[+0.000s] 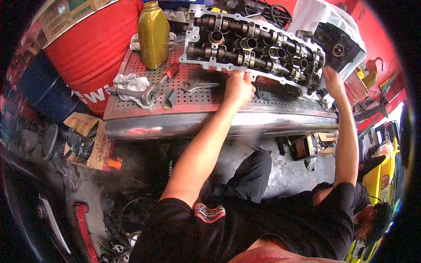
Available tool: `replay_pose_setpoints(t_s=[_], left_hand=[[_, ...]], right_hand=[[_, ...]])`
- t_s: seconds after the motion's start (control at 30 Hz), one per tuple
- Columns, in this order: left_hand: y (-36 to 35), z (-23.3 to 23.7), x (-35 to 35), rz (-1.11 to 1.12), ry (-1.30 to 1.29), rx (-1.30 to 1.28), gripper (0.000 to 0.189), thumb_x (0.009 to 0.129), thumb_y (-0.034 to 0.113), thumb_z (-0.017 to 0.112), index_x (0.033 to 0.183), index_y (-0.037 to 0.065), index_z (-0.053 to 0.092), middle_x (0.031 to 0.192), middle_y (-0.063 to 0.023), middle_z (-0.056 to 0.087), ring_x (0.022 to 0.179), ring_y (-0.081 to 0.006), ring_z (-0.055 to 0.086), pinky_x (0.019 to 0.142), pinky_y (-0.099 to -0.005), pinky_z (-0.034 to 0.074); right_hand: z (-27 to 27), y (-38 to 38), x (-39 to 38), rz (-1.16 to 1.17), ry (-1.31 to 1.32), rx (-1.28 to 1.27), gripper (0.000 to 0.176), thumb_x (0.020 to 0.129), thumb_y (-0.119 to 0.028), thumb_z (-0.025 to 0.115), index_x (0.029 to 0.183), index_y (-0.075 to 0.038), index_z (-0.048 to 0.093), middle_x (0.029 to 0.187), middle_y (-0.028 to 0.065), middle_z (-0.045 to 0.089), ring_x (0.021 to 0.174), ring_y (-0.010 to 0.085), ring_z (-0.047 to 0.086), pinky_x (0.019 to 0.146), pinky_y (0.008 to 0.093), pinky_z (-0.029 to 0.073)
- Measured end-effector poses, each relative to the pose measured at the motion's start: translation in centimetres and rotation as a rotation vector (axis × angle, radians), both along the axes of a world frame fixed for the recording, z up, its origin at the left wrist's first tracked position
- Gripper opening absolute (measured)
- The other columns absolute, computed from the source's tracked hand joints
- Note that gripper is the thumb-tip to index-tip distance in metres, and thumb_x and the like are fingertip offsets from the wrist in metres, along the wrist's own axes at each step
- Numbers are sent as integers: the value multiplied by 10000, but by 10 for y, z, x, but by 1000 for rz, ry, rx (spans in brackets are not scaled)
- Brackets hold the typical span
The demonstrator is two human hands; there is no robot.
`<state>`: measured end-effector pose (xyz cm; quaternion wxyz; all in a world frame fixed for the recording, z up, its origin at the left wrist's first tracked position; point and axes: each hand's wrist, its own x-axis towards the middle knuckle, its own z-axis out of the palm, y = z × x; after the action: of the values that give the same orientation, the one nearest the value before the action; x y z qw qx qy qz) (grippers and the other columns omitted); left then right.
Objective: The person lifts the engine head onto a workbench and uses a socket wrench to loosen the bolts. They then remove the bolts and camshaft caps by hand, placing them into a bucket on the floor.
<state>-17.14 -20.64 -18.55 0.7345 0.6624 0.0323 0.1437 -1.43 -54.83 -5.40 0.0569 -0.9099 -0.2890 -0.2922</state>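
Observation:
A cylinder head [263, 55] with two rows of camshaft lobes lies tilted on the perforated metal bench [184, 98]. My left hand [239, 90] has its fingers wrapped round the near edge of the head, around its middle. At the head's right end is my right hand [333, 82], beside the camshaft ends; its fingers are blurred and partly hidden, so its grip is unclear. Left of my left hand, a wrench [199, 86] lies flat on the bench. Further left, a ratchet tool [150, 93] rests on a white rag [131, 82].
A yellow-brown oil bottle [153, 37] stands at the bench's back left, near a red drum [87, 52]. Behind my right hand is a white-wrapped engine part [337, 48]. A cardboard box [100, 149] sits on the floor. Another person [372, 219] is at lower right.

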Motion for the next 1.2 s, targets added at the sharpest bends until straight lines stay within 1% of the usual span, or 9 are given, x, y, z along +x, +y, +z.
replay_pose_setpoints(t_s=[0.13, 0.3, 0.53, 0.6, 0.67, 0.87, 1.0, 1.1, 1.2], left_hand=[[-4, -5, 8, 31, 13, 57, 263, 1026, 205, 451, 977, -24, 571, 660, -101, 625, 467, -155, 585, 372, -290, 467], [-1, -5, 4, -20, 9, -22, 272, 1029, 214, 447, 986, -23, 571, 678, -100, 624, 474, -156, 581, 373, -286, 460], [0, 0, 0, -36, 42, -25, 276, 1038, 204, 440, 1019, -38, 571, 681, -105, 625, 480, -159, 584, 374, -290, 458], [0, -2, 4, -30, 39, -21, 277, 1039, 206, 438, 1022, -38, 569, 678, -104, 624, 476, -157, 582, 372, -290, 456], [-2, -7, 9, -9, 31, 10, 279, 1040, 210, 434, 1021, -36, 566, 675, -103, 623, 471, -152, 579, 372, -290, 456], [0, 1, 0, -25, 39, -29, 295, 1037, 209, 436, 981, -45, 576, 686, -109, 630, 481, -152, 582, 388, -288, 467], [0, -3, 3, -32, 34, -40, 295, 1038, 207, 434, 983, -44, 580, 687, -112, 631, 485, -154, 584, 386, -293, 465], [-2, 1, 0, -20, 42, -32, 298, 1039, 211, 434, 994, -43, 582, 691, -111, 632, 486, -152, 582, 386, -292, 463], [-2, 3, -2, -10, 56, -3, 305, 1041, 221, 433, 1018, -41, 587, 697, -110, 634, 492, -148, 582, 394, -287, 464]], right_hand=[[17, -7, -9, -128, 126, 404, 476, 1008, -463, 488, 962, -2, 597, 829, 153, 635, 799, 236, 596, 748, 390, 464], [48, 36, 27, -112, 130, 225, 441, 992, -444, 508, 982, -8, 572, 821, 216, 595, 780, 337, 597, 753, 409, 461], [-5, 14, -13, -112, 70, 130, 289, 977, -321, 556, 966, -32, 546, 830, 268, 567, 792, 452, 554, 715, 444, 455], [-17, 5, -31, -50, 210, 294, 355, 986, -373, 542, 939, -22, 569, 737, 124, 574, 720, 232, 562, 697, 390, 457], [2, 2, -17, -159, 144, 481, 448, 1004, -444, 504, 933, -9, 583, 741, 52, 565, 754, 143, 528, 708, 338, 447], [48, 41, 25, -39, 87, 26, 458, 1031, -393, 402, 1018, 12, 614, 989, 300, 632, 1001, 446, 617, 855, 487, 470], [25, 40, 11, -175, -96, -5, 373, 1026, -337, 395, 1005, -18, 586, 979, 313, 624, 922, 497, 604, 794, 563, 459], [9, 35, -54, -279, 145, -81, 418, 997, -415, 450, 1026, -29, 609, 986, 310, 628, 1009, 473, 597, 848, 548, 458], [2, 14, -26, -200, -61, 325, 531, 997, -516, 436, 1096, -27, 618, 1062, 282, 639, 1072, 442, 601, 917, 484, 446]])
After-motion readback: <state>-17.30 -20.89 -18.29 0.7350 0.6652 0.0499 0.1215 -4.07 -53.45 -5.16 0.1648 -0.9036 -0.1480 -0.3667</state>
